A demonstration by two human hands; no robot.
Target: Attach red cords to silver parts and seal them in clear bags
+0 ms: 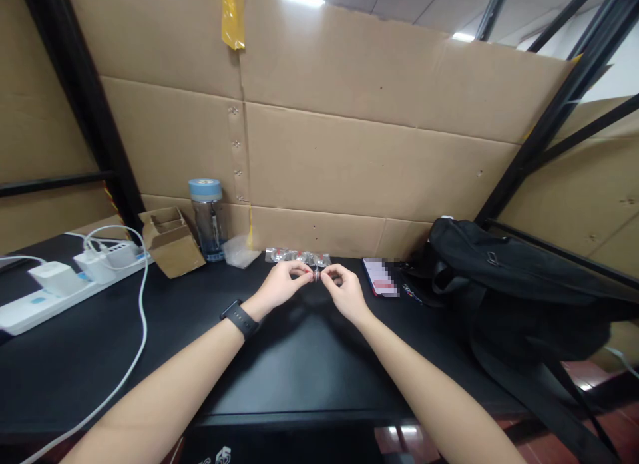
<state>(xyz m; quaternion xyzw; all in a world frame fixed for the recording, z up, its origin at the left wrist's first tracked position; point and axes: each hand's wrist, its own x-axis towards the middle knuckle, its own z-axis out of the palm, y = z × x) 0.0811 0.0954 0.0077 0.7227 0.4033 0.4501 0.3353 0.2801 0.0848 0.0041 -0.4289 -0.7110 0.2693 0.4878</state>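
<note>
Between the fingertips of both hands is a small silver-and-red piece (316,275), too small and too covered to name exactly. My left hand (285,282), with a black watch on its wrist, pinches it from the left. From the right, my right hand (345,287) pinches its other side with thumb and index finger. The piece is held just above the black table (299,364). Just behind my hands lie several clear plastic packets (298,256) with silver and red contents.
At the left are a white power strip (52,294) with a white cable, an opened cardboard box (174,247) and a blue-lidded bottle (207,221). A phone (380,277) and a black bag (519,284) lie right. Cardboard (349,164) walls the back.
</note>
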